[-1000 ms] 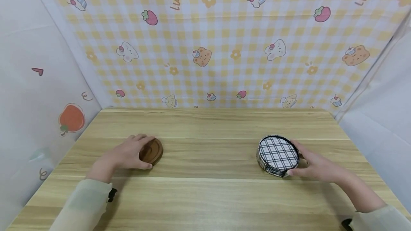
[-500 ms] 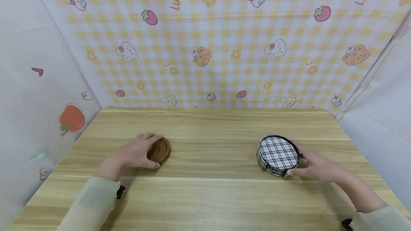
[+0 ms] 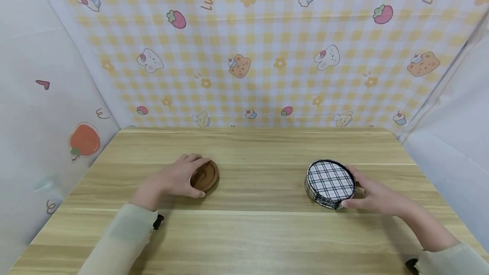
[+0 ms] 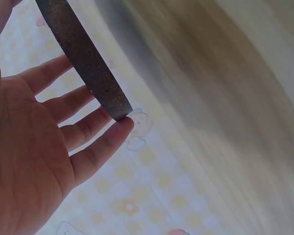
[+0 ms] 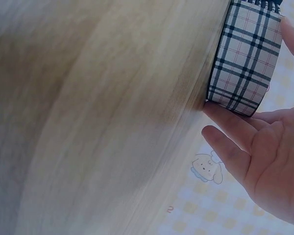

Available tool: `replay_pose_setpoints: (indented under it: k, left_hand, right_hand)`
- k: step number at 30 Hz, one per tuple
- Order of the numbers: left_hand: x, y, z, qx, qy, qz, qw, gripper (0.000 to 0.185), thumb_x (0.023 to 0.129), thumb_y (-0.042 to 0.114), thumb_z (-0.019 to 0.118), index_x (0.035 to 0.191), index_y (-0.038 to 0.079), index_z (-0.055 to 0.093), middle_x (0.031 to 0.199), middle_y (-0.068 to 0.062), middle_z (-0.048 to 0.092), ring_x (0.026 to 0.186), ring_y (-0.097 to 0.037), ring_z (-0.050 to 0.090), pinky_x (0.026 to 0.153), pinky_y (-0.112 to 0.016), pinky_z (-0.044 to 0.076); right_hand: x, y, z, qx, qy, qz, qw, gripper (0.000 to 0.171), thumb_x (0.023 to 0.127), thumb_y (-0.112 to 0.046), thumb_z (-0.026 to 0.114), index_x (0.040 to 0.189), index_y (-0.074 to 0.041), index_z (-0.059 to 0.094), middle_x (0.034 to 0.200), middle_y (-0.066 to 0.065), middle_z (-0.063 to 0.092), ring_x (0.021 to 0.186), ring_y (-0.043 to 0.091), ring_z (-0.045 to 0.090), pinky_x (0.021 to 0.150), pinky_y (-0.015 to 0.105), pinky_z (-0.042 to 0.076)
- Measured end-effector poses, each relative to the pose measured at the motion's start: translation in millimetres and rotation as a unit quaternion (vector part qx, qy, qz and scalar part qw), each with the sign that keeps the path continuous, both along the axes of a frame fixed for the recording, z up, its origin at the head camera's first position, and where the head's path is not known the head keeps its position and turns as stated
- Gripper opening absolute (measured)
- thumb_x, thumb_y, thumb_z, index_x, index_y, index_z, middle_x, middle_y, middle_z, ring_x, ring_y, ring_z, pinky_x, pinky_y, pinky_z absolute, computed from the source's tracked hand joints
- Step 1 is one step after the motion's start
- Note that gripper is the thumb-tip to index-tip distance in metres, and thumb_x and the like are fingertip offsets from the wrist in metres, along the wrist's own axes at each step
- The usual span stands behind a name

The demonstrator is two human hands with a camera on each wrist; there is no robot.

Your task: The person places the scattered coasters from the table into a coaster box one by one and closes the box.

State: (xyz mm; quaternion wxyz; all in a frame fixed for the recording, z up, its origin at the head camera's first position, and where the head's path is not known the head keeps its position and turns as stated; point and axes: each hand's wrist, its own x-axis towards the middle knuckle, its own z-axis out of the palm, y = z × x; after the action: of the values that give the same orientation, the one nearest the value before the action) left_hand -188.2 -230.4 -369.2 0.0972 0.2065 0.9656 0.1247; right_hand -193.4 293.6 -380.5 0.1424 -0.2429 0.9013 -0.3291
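Right hand (image 5: 274, 161), fingers (image 5: 230, 125) touching plaid box (image 5: 245, 58), wooden table (image 5: 112, 122)

Round dark disc (image 3: 206, 176): brown wood, smooth, slight sheen, rougher rim. Round box (image 3: 330, 184): plaid cloth covering, matt. Surface (image 3: 252, 232): pale wood-grain, smooth. Backdrop (image 3: 267, 54): printed checked sheet, faintly glossy.

Desk (image 3: 252, 241): light wood-grain top in lengthwise planks, set into a corner of patterned backdrop sheets. Lying directly on it: one round dark-brown wooden disc (image 3: 206, 176), left of centre, and one round container with a black-and-white plaid lid (image 3: 330, 183), right of centre; the two stand well apart, both about midway between front and back edges
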Motion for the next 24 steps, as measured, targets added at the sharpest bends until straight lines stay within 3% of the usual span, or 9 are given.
replay_pose_setpoints:
  k: [24]
  left_hand:
    - [-14.8,69.5,13.7,0.002,-0.03,-0.057,0.9979,0.095,0.076,0.044,0.082,0.155,0.018,0.036,0.156,-0.01,0.036,0.14,-0.031,0.038,0.107,-0.049,0.043]
  right_hand:
    - [-0.6,1.4,-1.4,-0.001,0.007,0.002,1.0,0.102,0.086,-0.024,0.078,0.152,0.015,0.01,0.148,0.046,0.026,0.126,0.063,0.041,0.098,0.072,0.039]
